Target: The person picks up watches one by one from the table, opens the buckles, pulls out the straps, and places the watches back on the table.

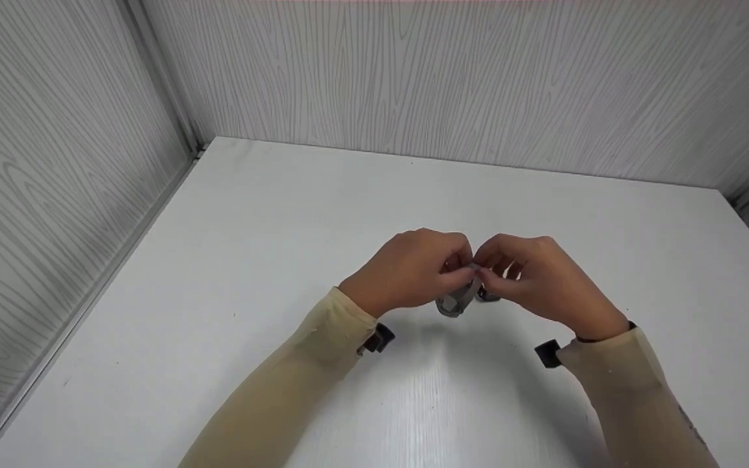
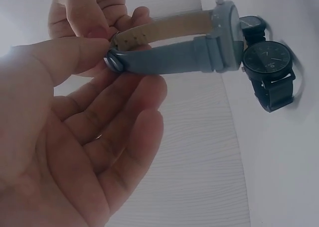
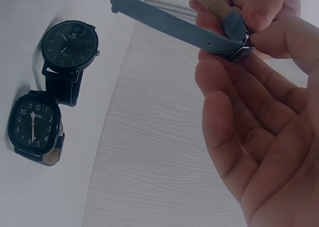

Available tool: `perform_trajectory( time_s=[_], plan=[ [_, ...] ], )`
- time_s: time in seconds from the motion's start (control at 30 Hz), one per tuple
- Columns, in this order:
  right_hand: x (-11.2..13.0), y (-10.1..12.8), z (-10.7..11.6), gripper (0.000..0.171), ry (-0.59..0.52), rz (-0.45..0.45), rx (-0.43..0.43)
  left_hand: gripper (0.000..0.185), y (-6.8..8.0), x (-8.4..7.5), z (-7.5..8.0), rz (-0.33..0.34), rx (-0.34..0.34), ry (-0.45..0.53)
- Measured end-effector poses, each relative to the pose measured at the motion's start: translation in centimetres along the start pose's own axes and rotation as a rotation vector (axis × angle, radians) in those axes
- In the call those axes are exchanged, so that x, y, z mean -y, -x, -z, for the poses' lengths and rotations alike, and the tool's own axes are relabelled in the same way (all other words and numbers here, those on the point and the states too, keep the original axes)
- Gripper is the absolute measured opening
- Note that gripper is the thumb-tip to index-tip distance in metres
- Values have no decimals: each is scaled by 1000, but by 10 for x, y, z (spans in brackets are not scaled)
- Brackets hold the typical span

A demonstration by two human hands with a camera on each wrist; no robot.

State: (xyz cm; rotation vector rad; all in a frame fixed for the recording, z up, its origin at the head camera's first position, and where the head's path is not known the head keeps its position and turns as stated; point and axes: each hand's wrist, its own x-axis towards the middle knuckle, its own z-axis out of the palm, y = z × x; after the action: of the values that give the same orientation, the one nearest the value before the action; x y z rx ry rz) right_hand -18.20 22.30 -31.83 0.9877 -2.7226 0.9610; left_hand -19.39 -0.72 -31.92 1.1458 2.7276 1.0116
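Observation:
A wristwatch with a grey-blue strap (image 2: 164,61) is held up above the table, its strap closed into a loop. Both hands meet at the strap's metal buckle (image 3: 242,52). My left hand (image 1: 421,270) pinches the strap at the buckle between thumb and forefinger. From the other side, my right hand (image 1: 540,283) pinches the same spot, its other fingers loosely curled beneath. The watch case (image 2: 228,35) hangs at the far end of the loop, its dial turned out of sight. The tan strap lining shows inside.
On the white table (image 1: 296,214), beyond the hands, lie a black round-faced watch (image 3: 71,44) and a black square-faced watch (image 3: 35,122), close together. Wood-grained panels (image 1: 381,78) stand at the table's back and sides.

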Motion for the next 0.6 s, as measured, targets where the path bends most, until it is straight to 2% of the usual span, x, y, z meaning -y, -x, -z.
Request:
perform_trajectory(
  time_s=[0.37,0.6],
  plan=[
    [0,1,-1,20,-18,11,74,12,-1,0,-2,19,63,-19],
    [-1,2,-5,23,71,125,27,10,-1,0,-4,16,71,39]
  ],
)
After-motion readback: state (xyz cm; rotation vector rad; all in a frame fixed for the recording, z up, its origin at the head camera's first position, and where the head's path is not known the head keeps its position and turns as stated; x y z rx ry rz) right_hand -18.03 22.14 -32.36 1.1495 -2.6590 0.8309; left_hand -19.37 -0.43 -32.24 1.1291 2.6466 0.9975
